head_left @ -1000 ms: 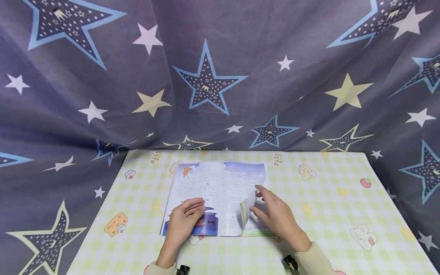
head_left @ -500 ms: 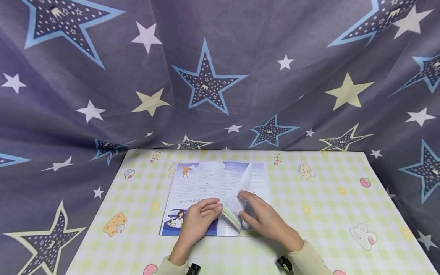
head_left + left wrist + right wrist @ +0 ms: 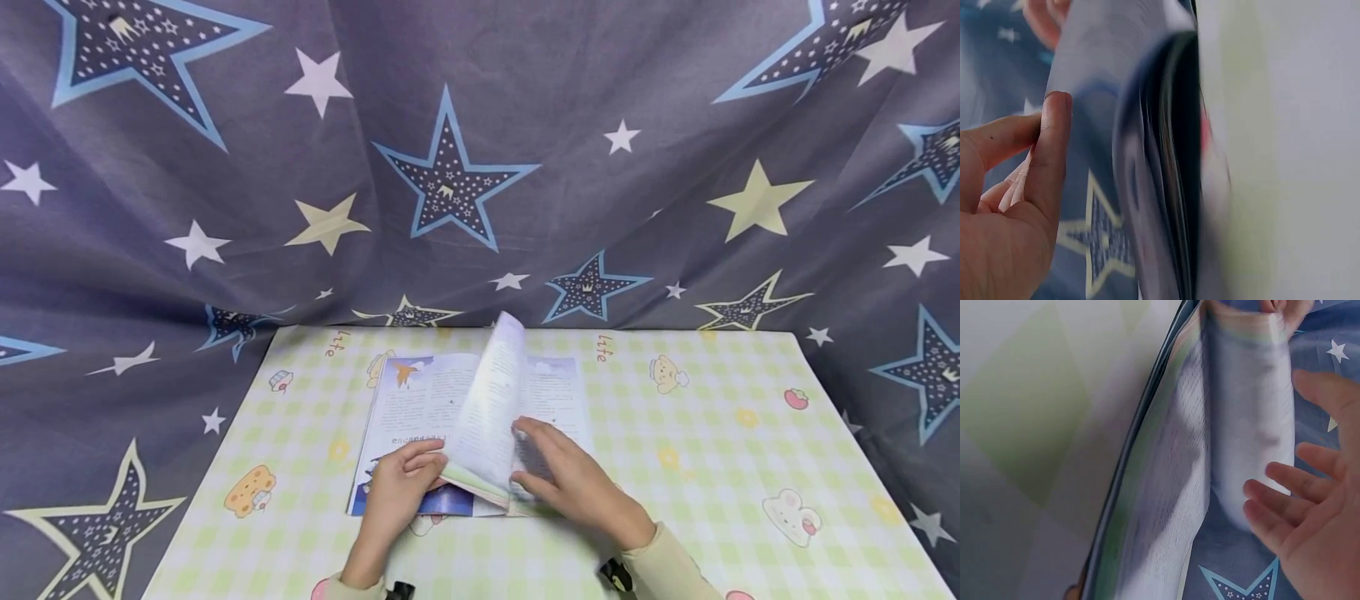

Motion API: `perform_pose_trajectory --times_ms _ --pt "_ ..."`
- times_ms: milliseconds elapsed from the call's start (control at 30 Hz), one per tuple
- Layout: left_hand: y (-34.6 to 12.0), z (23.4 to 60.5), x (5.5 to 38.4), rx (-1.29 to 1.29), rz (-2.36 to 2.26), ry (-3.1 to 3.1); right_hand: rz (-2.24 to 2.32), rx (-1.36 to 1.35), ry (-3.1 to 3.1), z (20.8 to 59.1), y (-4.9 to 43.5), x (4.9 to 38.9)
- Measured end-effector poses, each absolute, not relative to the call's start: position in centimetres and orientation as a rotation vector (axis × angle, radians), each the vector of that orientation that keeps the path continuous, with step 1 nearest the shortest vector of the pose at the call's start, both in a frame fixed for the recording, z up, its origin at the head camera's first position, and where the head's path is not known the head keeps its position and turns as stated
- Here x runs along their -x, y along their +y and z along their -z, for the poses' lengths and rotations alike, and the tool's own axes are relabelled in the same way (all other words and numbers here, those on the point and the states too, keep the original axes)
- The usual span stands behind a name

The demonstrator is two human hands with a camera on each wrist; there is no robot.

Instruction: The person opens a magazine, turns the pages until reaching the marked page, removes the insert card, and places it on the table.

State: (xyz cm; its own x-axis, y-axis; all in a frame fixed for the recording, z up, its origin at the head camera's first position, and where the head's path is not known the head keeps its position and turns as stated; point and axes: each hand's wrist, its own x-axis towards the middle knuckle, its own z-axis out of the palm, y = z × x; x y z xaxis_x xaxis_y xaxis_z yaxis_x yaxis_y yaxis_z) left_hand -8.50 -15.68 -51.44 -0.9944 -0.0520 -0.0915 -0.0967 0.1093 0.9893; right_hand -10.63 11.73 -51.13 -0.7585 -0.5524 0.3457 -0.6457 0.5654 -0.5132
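An open picture book (image 3: 420,400) lies flat on the checked table (image 3: 712,433). One page (image 3: 489,400) stands lifted over the middle, blurred. My left hand (image 3: 401,487) sits at the book's lower left, its curled fingers pinching the page's bottom corner. In the left wrist view the thumb (image 3: 1052,150) lies against the page (image 3: 1104,94). My right hand (image 3: 570,479) rests flat on the right-hand page with straight fingers, just behind the lifted page. The right wrist view shows that hand (image 3: 1316,512) spread beside the curved page (image 3: 1254,412).
A grey cloth with blue, white and yellow stars (image 3: 450,175) hangs behind the table and drapes past its left and right edges. The tablecloth carries small cartoon prints (image 3: 251,490). Cream sleeve cuffs (image 3: 671,562) show at the bottom.
The page rose from the right side and swung left to stand over the spine. My left hand drew back left with its lower corner. My right hand slid slightly left along the right-hand page.
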Motion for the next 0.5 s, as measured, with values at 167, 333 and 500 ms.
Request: perform_pose_trajectory --times_ms 167,333,500 --pt "-19.9 51.7 7.5 0.409 -1.968 2.461 -0.743 -1.141 -2.766 51.3 11.3 10.6" --pt "-22.6 51.5 6.4 0.563 -1.931 2.491 -0.533 -1.326 -2.818 51.4 9.9 10.3" --pt "-24.0 51.4 5.9 0.669 -1.901 2.498 -0.35 -1.386 -2.816 51.5 8.5 10.1"
